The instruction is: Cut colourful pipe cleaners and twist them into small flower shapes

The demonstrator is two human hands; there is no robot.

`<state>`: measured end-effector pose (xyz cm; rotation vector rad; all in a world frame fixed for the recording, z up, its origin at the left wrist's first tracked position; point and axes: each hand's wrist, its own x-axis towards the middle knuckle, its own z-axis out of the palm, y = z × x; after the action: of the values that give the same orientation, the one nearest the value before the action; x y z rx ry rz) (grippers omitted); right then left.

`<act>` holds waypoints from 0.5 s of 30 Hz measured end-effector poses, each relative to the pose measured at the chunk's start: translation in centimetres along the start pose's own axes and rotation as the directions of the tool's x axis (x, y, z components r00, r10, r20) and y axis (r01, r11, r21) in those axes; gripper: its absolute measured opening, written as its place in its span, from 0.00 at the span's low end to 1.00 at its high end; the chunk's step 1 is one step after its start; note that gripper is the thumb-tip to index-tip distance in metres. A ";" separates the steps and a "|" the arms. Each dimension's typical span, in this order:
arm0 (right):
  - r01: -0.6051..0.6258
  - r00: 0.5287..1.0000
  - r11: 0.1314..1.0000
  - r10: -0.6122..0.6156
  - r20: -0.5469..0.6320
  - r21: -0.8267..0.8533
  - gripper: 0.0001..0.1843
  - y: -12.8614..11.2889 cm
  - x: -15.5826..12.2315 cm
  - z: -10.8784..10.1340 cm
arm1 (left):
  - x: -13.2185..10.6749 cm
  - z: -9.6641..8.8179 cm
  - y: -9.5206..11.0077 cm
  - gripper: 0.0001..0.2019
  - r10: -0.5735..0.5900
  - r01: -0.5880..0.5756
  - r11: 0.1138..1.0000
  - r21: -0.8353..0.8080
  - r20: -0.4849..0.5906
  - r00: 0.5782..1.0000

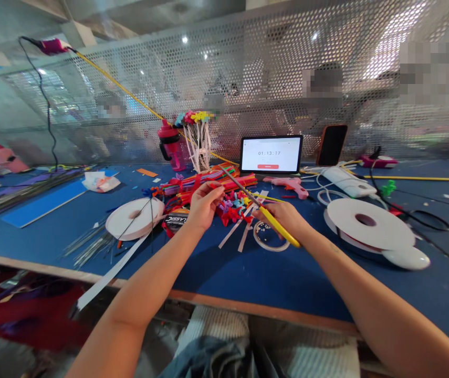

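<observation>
My left hand (204, 202) is closed in a pinch above the blue table (216, 273), its fingertips beside the upper end of a thin stick. My right hand (285, 216) grips that stick (275, 223), which is yellow at its lower end and bare grey toward the tip, slanting up to the left. Beneath my hands lies a pile of small coloured bows and flowers (234, 206). Behind it sits a bundle of red, orange and green sticks (212, 185).
A white tape roll (134, 218) lies left, a larger one (368, 226) right. A tablet (271, 154) showing a timer, a phone (332, 145), a pink bottle (171, 144), a pink glue gun (289, 185), cables and a perforated screen stand behind. Thin wires (86, 242) lie near the front edge.
</observation>
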<state>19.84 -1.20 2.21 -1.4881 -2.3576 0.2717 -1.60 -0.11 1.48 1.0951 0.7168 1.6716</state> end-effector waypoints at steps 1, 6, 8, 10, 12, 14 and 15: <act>-0.040 0.998 0.999 0.039 -0.055 -0.021 0.30 0.6 0.2 -0.1 | 0.2 -0.3 0.2 0.08 0.055 -0.053 0.995 0.079 -0.014 0.998; -0.301 0.944 0.947 0.280 -0.173 -0.110 0.30 4.5 1.3 -0.5 | 1.4 -2.0 1.5 0.11 0.206 -0.218 0.801 0.557 0.085 0.975; -0.372 0.922 0.911 0.341 -0.185 -0.176 0.29 5.8 1.6 -0.6 | 2.0 -2.7 1.7 0.12 0.260 -0.227 0.764 0.605 0.034 0.965; -0.419 0.904 0.877 0.378 -0.201 -0.236 0.28 6.8 1.7 -0.7 | 2.5 -3.3 1.6 0.13 0.365 -0.258 0.761 0.595 -0.064 0.929; -0.430 0.900 0.860 0.385 -0.204 -0.275 0.26 7.5 1.7 -0.6 | 3.0 -3.8 1.3 0.14 0.408 -0.264 0.772 0.578 -0.131 0.904; -0.422 0.905 0.855 0.378 -0.194 -0.301 0.26 8.1 1.7 -0.5 | 3.4 -4.3 0.9 0.14 0.412 -0.251 0.786 0.565 -0.177 0.894; -0.416 0.908 0.855 0.373 -0.188 -0.309 0.26 8.3 1.6 -0.4 | 3.6 -4.5 0.8 0.13 0.414 -0.246 0.794 0.556 -0.196 0.889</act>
<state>26.33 3.85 0.11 -2.0921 -2.0554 -0.1452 -6.40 3.13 1.47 1.4126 1.2985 2.0472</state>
